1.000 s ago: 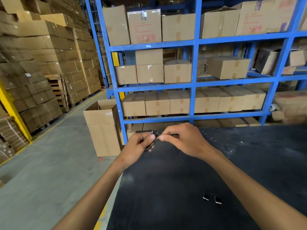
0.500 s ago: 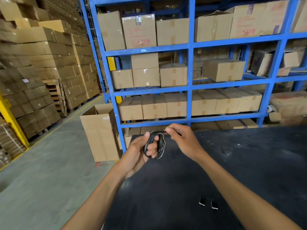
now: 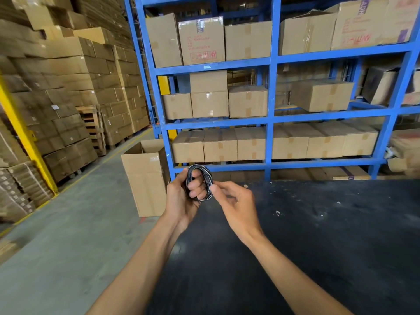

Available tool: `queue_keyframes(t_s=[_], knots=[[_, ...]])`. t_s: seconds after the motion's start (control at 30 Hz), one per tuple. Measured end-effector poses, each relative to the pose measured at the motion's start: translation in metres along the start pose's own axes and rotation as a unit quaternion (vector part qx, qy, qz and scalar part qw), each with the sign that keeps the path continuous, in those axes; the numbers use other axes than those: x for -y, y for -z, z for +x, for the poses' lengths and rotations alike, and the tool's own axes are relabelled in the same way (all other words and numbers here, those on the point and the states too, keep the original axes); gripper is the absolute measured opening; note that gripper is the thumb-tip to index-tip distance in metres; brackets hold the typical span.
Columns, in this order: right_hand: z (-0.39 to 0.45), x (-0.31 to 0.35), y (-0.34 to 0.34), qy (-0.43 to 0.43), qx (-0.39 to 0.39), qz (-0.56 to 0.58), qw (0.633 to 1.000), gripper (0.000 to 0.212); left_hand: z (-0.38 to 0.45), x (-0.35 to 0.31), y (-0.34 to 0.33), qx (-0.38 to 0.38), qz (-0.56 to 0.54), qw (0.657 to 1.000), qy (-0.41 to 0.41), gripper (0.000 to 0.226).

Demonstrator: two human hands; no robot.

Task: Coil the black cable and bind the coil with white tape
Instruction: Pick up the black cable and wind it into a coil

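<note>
- Warehouse aisle: blue racking point(image 3: 271, 119) stacked with cartons, black table point(image 3: 318, 246) under your arms.
- Your left hand point(image 3: 181, 198) is closed on the black cable point(image 3: 205, 178), coiled around its fingers; they serve as a former so the loops stay one size.
- Your right hand point(image 3: 236, 202) pinches the coil's right edge, probably to seat a turn.
- Coil is held off the table at its far left corner.
- No white tape visible; binding not begun.
</note>
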State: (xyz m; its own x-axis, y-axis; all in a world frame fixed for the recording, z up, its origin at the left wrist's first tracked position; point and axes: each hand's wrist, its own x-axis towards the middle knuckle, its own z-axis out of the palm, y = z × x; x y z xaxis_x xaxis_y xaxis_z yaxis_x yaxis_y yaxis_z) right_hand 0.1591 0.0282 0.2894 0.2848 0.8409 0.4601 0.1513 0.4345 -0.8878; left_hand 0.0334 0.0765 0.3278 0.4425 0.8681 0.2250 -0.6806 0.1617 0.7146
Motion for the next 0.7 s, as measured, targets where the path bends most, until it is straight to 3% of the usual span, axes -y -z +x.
queue_keyframes(t_s=[0.23,0.47,0.7], knots=[[0.001,0.006,-0.016,-0.011,-0.021,0.076,0.997,0.014,0.001,-0.004,0.002,-0.052,0.026,0.998,-0.019,0.039],[-0.001,0.006,-0.019,0.001,-0.025,0.062,0.998,0.007,0.002,-0.006,-0.005,-0.108,0.106,0.988,-0.032,0.035],[-0.002,0.005,-0.011,0.002,0.009,0.097,0.995,0.009,0.003,-0.004,-0.012,-0.121,0.127,0.984,-0.032,0.036]])
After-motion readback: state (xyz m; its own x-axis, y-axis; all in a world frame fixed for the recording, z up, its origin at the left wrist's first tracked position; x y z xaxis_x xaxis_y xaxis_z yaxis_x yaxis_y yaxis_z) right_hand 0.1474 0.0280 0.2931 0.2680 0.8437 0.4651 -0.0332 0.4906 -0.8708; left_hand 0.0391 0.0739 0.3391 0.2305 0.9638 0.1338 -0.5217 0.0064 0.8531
